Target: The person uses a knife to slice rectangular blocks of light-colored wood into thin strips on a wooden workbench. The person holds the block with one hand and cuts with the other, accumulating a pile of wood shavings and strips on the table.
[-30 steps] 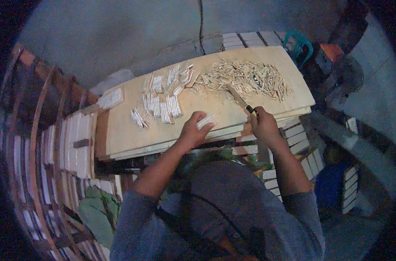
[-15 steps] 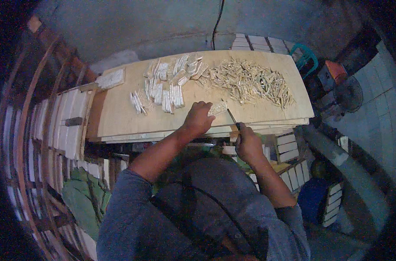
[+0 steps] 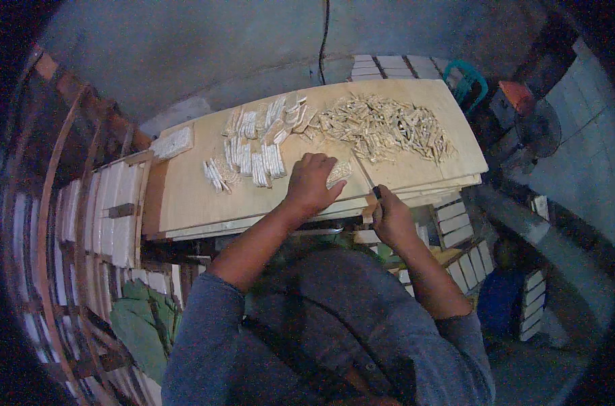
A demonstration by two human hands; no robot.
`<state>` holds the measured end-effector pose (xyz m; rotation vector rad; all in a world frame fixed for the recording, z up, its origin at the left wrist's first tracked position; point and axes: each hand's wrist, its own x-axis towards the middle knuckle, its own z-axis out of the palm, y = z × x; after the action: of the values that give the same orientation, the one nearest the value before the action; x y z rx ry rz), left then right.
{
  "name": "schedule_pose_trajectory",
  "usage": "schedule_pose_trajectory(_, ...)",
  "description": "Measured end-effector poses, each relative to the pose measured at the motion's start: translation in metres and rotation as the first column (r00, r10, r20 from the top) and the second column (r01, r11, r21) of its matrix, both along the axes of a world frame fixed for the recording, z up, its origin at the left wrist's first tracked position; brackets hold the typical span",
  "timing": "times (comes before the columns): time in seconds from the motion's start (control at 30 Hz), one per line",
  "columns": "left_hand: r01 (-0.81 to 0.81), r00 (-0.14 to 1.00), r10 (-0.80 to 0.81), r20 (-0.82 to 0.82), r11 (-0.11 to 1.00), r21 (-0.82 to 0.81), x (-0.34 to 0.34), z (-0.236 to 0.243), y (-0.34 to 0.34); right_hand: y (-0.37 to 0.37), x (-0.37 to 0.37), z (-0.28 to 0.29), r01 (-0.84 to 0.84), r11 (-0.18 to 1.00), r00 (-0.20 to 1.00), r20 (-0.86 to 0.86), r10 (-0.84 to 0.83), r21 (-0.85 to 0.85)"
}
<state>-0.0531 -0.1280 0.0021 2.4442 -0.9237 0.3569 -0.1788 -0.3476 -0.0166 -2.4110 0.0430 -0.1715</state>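
Observation:
My left hand [image 3: 312, 181] is closed over a small pale, speckled slab [image 3: 339, 172] near the front edge of a plywood board [image 3: 209, 208], fingers curled onto it. My right hand [image 3: 390, 218] grips a dark-handled knife [image 3: 363, 170], its blade angled up-left beside the slab's right side. Behind my hands lie rows of white-edged pale slices [image 3: 256, 157], with a heap of small cut strips [image 3: 382, 125] to their right.
A pale block [image 3: 172, 141] lies at the board's left end. Racks of white blocks [image 3: 111, 210] stand at left, stacked ones [image 3: 456, 218] below right. A green cloth [image 3: 138, 325] hangs lower left. A teal chair [image 3: 468, 74] and a fan [image 3: 534, 132] stand right, a wall behind.
My left hand has gone from gripping the slab raised near the front edge to lying over it on the board. The knife moved from the strip heap down beside the slab.

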Motion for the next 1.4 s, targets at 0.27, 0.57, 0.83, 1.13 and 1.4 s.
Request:
schedule_pose_trajectory(0.27,0.157,0.986,-0.148,-0.070,0.977,0.143,0.009,-0.014,-0.012,0.018,0.001,0.024,-0.016,0.992,0.989,-0.150,-0.002,-0.124)
schedule_pose_trajectory(0.57,0.123,0.989,-0.133,0.066,0.983,0.140,0.003,-0.005,-0.020,0.028,0.018,0.004,-0.074,0.983,0.997,-0.007,0.074,-0.170)
schedule_pose_trajectory(0.83,0.127,0.991,-0.123,-0.060,0.990,0.060,0.005,-0.009,-0.018,0.007,-0.018,-0.019,-0.062,0.981,0.997,-0.054,0.053,-0.186)
schedule_pose_trajectory(1.13,0.088,0.995,-0.084,-0.061,0.993,0.079,-0.002,-0.001,-0.020,0.028,0.022,0.024,-0.139,0.986,0.983,-0.130,0.126,-0.090)
schedule_pose_trajectory(1.4,0.096,0.995,-0.095,-0.017,0.992,0.081,-0.001,-0.006,-0.017,0.008,-0.015,0.004,-0.101,0.982,0.983,-0.166,0.074,-0.162)
